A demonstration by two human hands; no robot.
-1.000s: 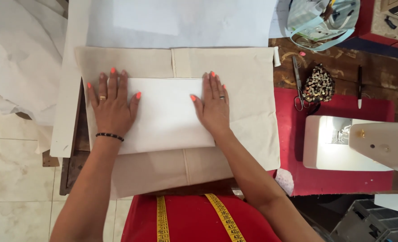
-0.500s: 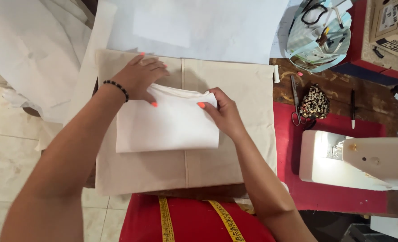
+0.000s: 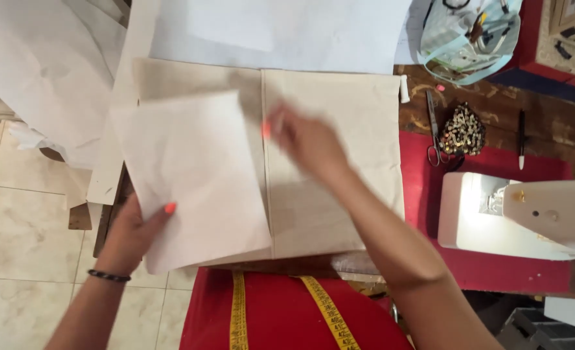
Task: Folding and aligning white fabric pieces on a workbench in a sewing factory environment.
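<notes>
Red garment, yellow tape measure (image 3: 281,311), black beaded bracelet (image 3: 108,276), seemingly orange-painted nails.

A flat beige cloth panel (image 3: 329,162) is spread on the wooden table (image 3: 559,126). A pale square fabric piece (image 3: 193,175) is held over its left half. To the right, steel scissors (image 3: 433,129) are laid beside a white sewing machine (image 3: 527,217).

Left hand (image 3: 135,230) pinches, thumb up; right hand (image 3: 307,139) blurred, spread flat.
</notes>
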